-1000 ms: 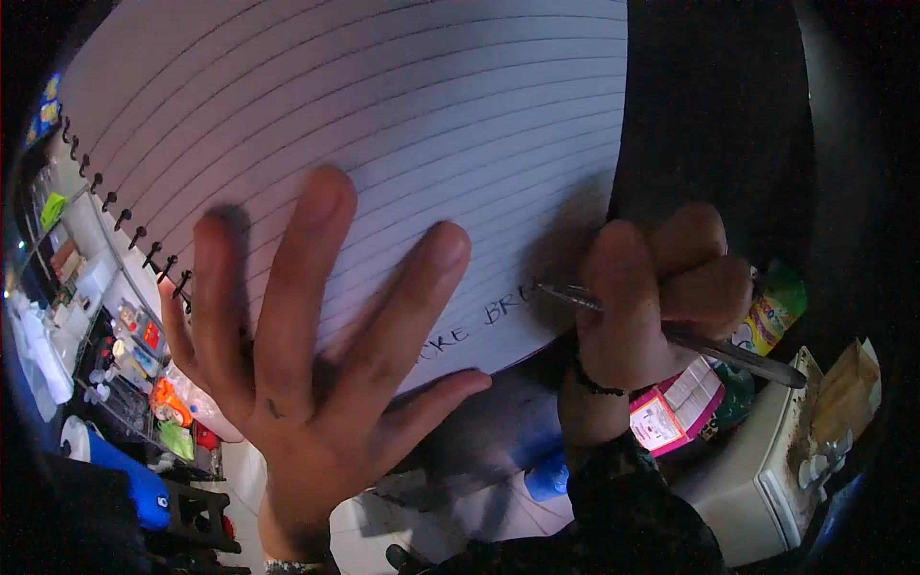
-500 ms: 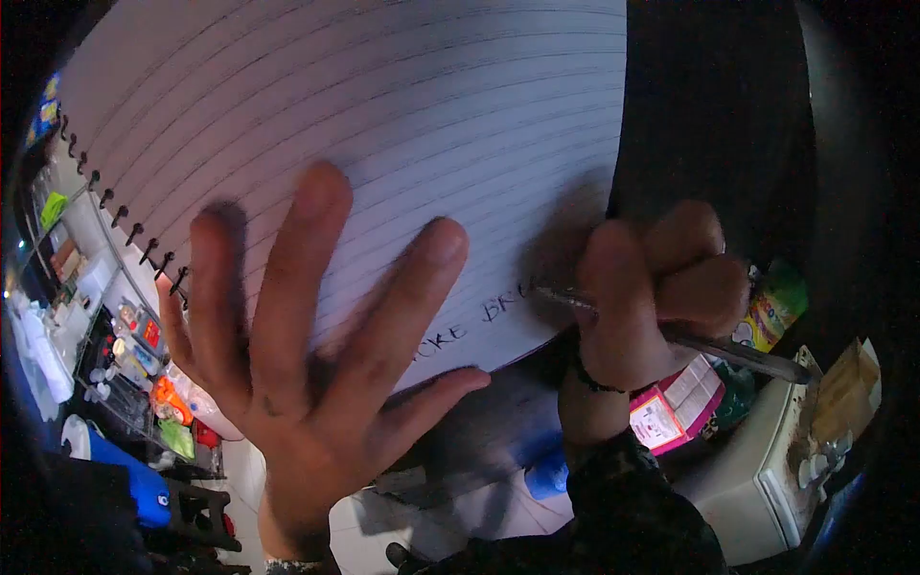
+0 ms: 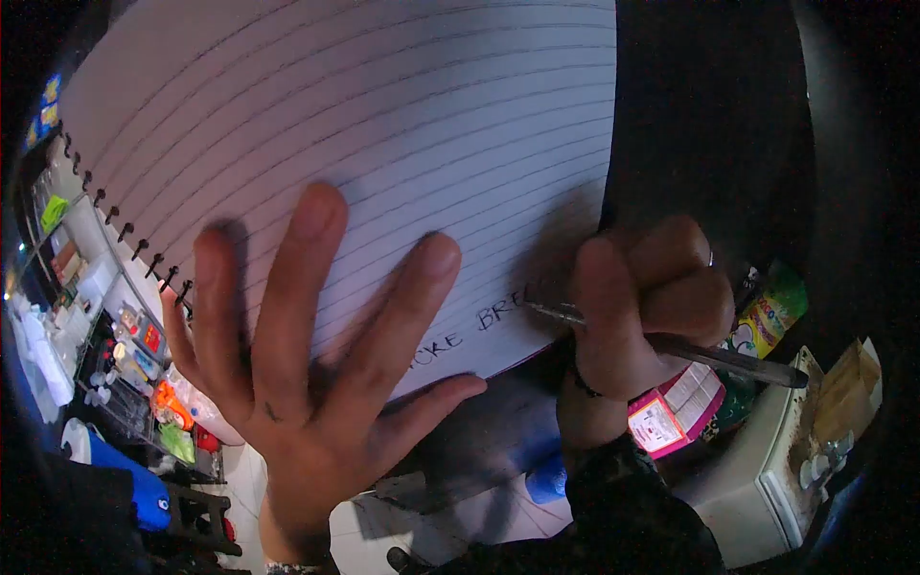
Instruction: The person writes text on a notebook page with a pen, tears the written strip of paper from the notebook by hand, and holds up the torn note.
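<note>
A spiral-bound notebook (image 3: 450, 125) with a lined page fills the upper middle of the view. My left hand (image 3: 316, 374) lies on its lower left part with fingers spread, pressing the page and covering some of the writing. In my right hand (image 3: 642, 307) a slim pen (image 3: 733, 363) is pinched between thumb and fingers. The pen's tip touches the page near its lower right edge, at the end of handwritten capital letters (image 3: 498, 314) that read "...CKE BRE" and a partly formed stroke. Shade from the right hand falls across the paper there.
A dark surface (image 3: 709, 115) lies right of the notebook. Below right stand a white appliance (image 3: 757, 489), a pink box (image 3: 676, 407) and a green-yellow packet (image 3: 774, 307). Shelves with bottles and bags (image 3: 134, 345), a blue container (image 3: 125, 474) and a dark stool (image 3: 206, 517) are at left.
The letters after "BR" have grown by an E and part of another stroke. My right hand and the pen have shifted slightly down and left; the notebook has shifted a little in view.
</note>
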Tool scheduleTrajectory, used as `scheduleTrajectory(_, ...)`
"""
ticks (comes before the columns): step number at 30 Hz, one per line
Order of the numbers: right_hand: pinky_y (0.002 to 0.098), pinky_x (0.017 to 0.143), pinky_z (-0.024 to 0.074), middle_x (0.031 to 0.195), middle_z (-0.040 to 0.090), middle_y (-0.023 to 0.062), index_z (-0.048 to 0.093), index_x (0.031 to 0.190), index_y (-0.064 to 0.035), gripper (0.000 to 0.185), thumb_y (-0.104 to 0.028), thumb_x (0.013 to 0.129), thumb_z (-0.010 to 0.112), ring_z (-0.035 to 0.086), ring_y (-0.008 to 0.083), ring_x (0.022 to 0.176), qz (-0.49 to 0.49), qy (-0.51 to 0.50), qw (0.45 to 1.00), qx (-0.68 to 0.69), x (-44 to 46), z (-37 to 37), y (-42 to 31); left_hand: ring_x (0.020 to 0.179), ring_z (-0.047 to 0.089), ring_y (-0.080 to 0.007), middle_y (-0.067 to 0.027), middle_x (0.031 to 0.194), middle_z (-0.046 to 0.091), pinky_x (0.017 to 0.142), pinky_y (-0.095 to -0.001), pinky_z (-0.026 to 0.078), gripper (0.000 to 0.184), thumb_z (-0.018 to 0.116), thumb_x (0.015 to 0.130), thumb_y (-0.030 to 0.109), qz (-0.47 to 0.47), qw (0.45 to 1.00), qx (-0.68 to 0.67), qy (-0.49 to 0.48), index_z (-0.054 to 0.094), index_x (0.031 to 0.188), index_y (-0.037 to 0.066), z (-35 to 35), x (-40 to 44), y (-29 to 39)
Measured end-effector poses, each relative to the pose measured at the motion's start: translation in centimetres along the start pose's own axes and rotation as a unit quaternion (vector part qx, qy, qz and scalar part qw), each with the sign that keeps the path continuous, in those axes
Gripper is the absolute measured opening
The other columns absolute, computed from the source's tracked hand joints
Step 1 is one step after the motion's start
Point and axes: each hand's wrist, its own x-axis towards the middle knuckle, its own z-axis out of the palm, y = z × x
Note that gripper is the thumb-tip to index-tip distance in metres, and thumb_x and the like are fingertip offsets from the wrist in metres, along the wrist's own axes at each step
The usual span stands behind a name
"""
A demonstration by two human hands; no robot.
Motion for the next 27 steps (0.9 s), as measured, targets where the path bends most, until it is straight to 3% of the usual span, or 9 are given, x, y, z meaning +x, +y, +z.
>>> scheduleTrajectory(2,0.0246,0.04,0.0316,0.057,0.039,0.0027,0.033,0.066,-0.0119,0.036,0.008,0.07,0.063,0.038,0.0098,0.047,-0.02,-0.022,0.999,-0.028,0.09,-0.01,0.04,0.125,0.025,-0.0443,-0.0206,0.132,0.039,0.101,-0.0566,0.022,0.081,0.056,0.06,0.071,-0.003,1.0,0.006,-0.009,0.054,0.119,0.017,-0.16,-0.01,0.12)
scheduleTrajectory(4,0.0242,0.039,0.0312,0.057,0.038,0.0026,0.033,0.066,-0.0122,0.035,0.007,0.071,0.062,0.039,0.0098,0.046,0.029,0.036,0.999,0.002,0.19,0.39,-0.01,0.125,0.025,-0.0442,-0.0205,0.132,0.038,0.101,-0.0565,0.021,0.08,0.056,0.06,0.071,-0.008,1.0,0.008,-0.012,0.054,0.119,0.017,-0.2,-0.03,0.3)
scheduleTrajectory(8,0.0242,0.038,0.0313,0.057,0.038,0.0026,0.034,0.066,-0.0122,0.035,0.008,0.071,0.062,0.04,0.0097,0.046,0.063,0.062,0.996,0.012,-0.23,0.83,-0.23,0.125,0.025,-0.0441,-0.0201,0.132,0.037,0.1,-0.0565,0.022,0.081,0.057,0.059,0.071,-0.007,1.0,0.004,-0.005,0.054,0.119,0.017,-0.01,-0.03,0.14)
scheduleTrajectory(22,0.0253,0.039,0.0285,0.055,0.037,0.0023,0.035,0.066,-0.0124,0.035,0.008,0.071,0.063,0.036,0.0093,0.044,0.022,0.017,1.0,0.012,0.11,0.03,-0.07,0.124,0.025,-0.0451,-0.0182,0.133,0.037,0.099,-0.058,0.024,0.082,0.056,0.059,0.072,-0.015,1.0,0.003,-0.008,0.053,0.12,0.017,0.0,0.01,0.4)
scheduleTrajectory(27,0.0251,0.039,0.0275,0.055,0.037,0.002,0.035,0.066,-0.0125,0.037,0.01,0.069,0.063,0.035,0.0091,0.044,0.02,0.044,0.997,0.052,-0.1,0.56,0.3,0.124,0.024,-0.0451,-0.0179,0.133,0.037,0.099,-0.058,0.024,0.082,0.056,0.058,0.072,-0.021,1.0,-0.012,-0.01,0.054,0.119,0.018,-0.17,0.08,0.3)
